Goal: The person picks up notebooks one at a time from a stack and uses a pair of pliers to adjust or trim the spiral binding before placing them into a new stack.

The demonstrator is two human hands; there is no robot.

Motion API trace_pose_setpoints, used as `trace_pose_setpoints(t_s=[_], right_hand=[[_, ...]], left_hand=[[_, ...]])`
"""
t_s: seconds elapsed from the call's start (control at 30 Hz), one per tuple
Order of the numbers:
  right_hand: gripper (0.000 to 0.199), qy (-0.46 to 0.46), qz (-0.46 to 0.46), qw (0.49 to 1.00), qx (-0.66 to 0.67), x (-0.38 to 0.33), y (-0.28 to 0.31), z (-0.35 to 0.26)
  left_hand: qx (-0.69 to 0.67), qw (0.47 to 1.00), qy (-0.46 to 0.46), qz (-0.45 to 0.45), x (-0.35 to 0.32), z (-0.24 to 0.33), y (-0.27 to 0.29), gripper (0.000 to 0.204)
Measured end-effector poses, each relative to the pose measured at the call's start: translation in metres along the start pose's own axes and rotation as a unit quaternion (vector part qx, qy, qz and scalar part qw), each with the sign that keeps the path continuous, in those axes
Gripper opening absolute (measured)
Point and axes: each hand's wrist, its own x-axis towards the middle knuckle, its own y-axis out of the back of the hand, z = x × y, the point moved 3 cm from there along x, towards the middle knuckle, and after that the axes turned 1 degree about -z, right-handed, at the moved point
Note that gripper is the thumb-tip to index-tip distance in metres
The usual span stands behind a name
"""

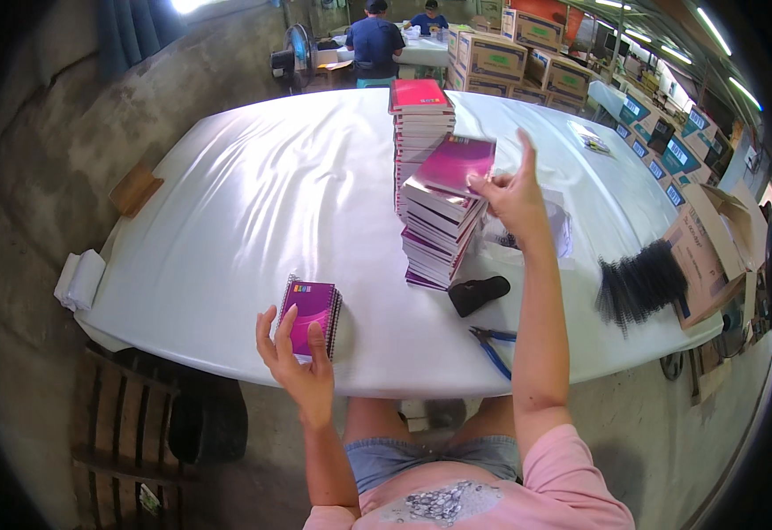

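Note:
My left hand (305, 367), fingers spread and curved, is at the near side of a small pile of spiral-bound purple notebooks (314, 305) near the table's front edge. It does not grip them. A leaning stack of purple notebooks (443, 234) stands right of the table's middle. At its top, the thumb and a finger of my right hand (517, 196) pinch the right edge of a purple notebook (458, 165), another finger pointing up. Behind this stack rises a taller pile topped by a red notebook (419, 93).
Blue-handled pliers (492, 349) and a dark pouch-like object (479, 295) lie near the leaning stack. Black spiral coils (642, 284) spill beside an open carton (708, 256) at the right. A wooden block (135, 191) sits at the left edge. Two people sit beyond the table.

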Motion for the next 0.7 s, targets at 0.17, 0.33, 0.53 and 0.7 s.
trace_pose_setpoints(t_s=[0.17,0.33,0.53,0.7], right_hand=[[0.093,0.101,0.083,0.991,-0.024,-0.062,0.031,-0.041],[0.064,0.245,-0.249,0.881,-0.32,-0.153,0.008,0.021],[0.076,0.12,-0.34,0.87,-0.336,-0.161,0.021,0.079],[0.065,-0.036,-0.031,0.91,-0.412,-0.084,0.135,0.147]], left_hand=[[0.046,0.99,-0.13,0.022,-0.008,0.048,0.014,0.03],[-0.063,0.942,-0.282,-0.172,-0.065,0.089,-0.025,0.054],[0.037,0.926,-0.2,-0.318,-0.107,0.054,-0.104,0.067],[0.006,0.94,-0.189,-0.284,-0.103,0.056,-0.114,0.069]])
